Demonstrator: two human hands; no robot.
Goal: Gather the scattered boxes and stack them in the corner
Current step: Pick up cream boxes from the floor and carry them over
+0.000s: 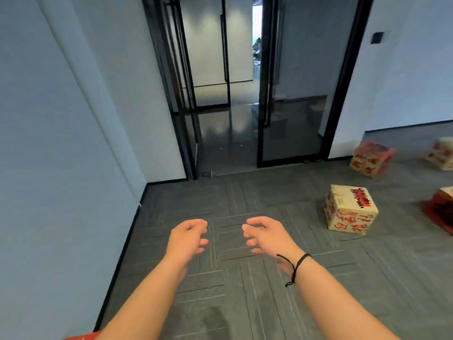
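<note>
Both hands are extended over the grey carpet, empty: left hand (188, 238) and right hand (266, 235) with fingers loosely curled, palms facing, probably readied for a two-sided lift. Nearest cardboard box (349, 209) sits right; two more boxes (371, 158) (441, 154) farther right. Red printed characters are unreadable.

hands: left hand (187, 238) and right hand (267, 235) are held out side by side over the grey carpet (245, 290), fingers loosely curled, nothing held | wrist: black cord (297, 265) is worn on the right | boxes: nearest box (349, 209) is set right of the hands; second box (371, 158) is tilted near the glass door (294, 94); two more are cut off at the right edge
</note>
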